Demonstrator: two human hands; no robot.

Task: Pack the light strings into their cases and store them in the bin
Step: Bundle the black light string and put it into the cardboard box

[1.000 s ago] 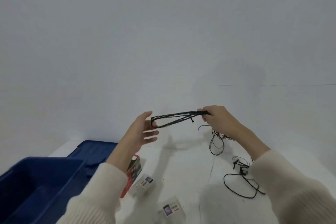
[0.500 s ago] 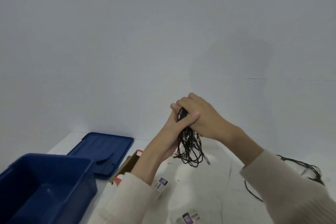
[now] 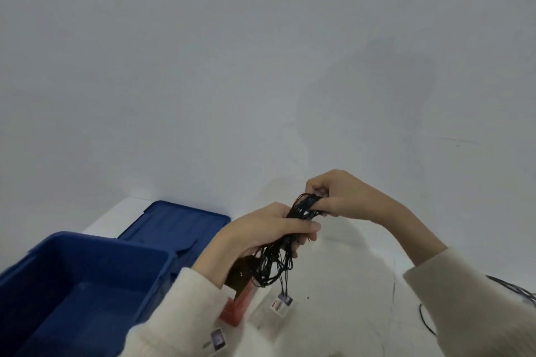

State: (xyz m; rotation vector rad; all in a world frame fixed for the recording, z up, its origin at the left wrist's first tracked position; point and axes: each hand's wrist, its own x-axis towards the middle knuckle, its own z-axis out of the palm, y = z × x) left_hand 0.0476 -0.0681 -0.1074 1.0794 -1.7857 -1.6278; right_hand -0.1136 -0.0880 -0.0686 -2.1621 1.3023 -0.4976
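Both hands were clamped on the light string (image 3: 278, 264), which was held in the air above the table (image 3: 348, 293). The left hand (image 3: 261, 232) gripped the middle of the black bundle, fingers curled round it. The right hand (image 3: 345, 197) pinched the upper end, close beside the left. Loose loops hung below the left hand, over a red box (image 3: 242, 303) lying on the table. A clear case (image 3: 275, 311) with a label lay just right of the box. The blue bin (image 3: 110, 243) sat at left with its lid (image 3: 174, 220) off, lying flat behind it. A second string (image 3: 519, 291) lay at far right, partly hidden by the right sleeve.
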